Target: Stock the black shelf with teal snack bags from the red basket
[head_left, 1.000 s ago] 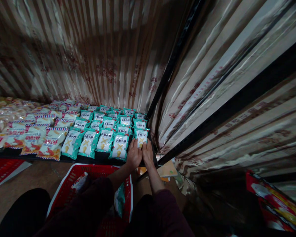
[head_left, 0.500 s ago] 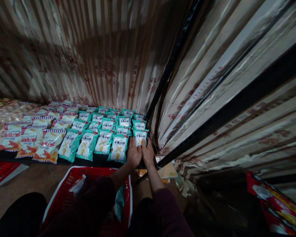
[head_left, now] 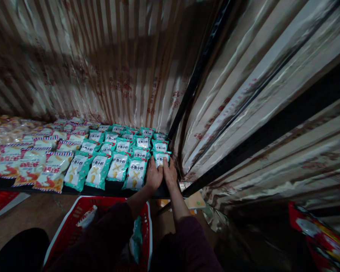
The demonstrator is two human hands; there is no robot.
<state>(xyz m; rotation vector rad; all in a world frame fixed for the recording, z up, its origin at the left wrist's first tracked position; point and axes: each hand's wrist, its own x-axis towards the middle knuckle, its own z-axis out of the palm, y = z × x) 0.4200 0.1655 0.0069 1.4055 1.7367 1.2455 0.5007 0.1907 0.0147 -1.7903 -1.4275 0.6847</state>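
At the right end of the shelf, my left hand (head_left: pixel 154 174) and my right hand (head_left: pixel 170 173) press in from both sides on a teal-and-white snack bag (head_left: pixel 159 158). Both thumbs lie over the bag's lower part and hide it. Rows of matching teal bags (head_left: pixel 118 166) stand to the left and behind, the closest one (head_left: pixel 136 173) just beside my left hand. Farther left are white bags with striped edges and a red print (head_left: pixel 53 170).
A red basket with a white rim (head_left: pixel 150 234) stands below the shelf, with a few bags inside. Black metal posts (head_left: pixel 215 174) and striped curtains (head_left: pixel 130 75) bound the shelf. Clear-wrapped goods (head_left: pixel 5 130) lie far left; red packaging (head_left: pixel 317 234) is at lower right.
The view has shifted slightly, so the front bags and basket appear a little lower. My hands still hold the same bag between them, with no clear movement along the shelf.
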